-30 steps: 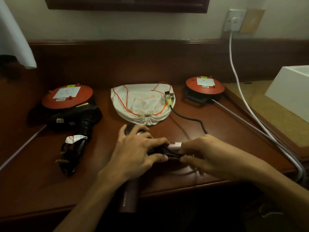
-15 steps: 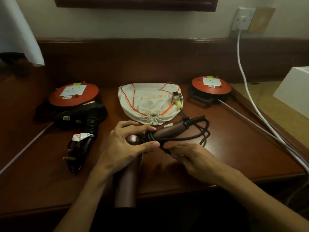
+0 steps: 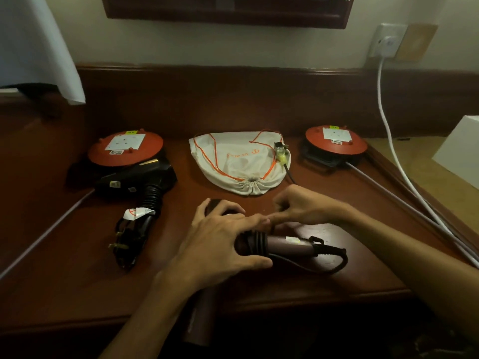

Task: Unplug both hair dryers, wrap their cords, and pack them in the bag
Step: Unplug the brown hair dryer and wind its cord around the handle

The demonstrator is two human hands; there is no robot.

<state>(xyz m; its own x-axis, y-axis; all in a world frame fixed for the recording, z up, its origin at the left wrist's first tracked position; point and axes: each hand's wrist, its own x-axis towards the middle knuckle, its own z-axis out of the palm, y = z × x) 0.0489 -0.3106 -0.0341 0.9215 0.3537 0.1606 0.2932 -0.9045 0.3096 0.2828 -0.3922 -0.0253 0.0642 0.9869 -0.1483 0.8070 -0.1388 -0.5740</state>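
Observation:
A maroon hair dryer (image 3: 290,245) lies near the desk's front edge, its barrel hanging over the edge toward me. My left hand (image 3: 220,244) grips it where the handle meets the body, over a few turns of black cord (image 3: 334,260). My right hand (image 3: 303,206) hovers just behind, fingers curled and pinching the cord. The cord's plug (image 3: 281,151) rests on the white drawstring bag (image 3: 233,161) at the desk's middle. A black hair dryer (image 3: 140,180) with its cord bundled and plug (image 3: 124,242) free lies to the left.
Two red cable reels (image 3: 125,149) (image 3: 335,142) stand at the back left and back right of the wooden desk (image 3: 77,268). A white cable (image 3: 383,120) runs from a wall socket (image 3: 387,41) down the right side. A white box (image 3: 461,154) sits far right.
The maroon dryer's handle has swung down toward the front with fresh cord turns near my left hand. My right hand rose from under the cord to behind the handle.

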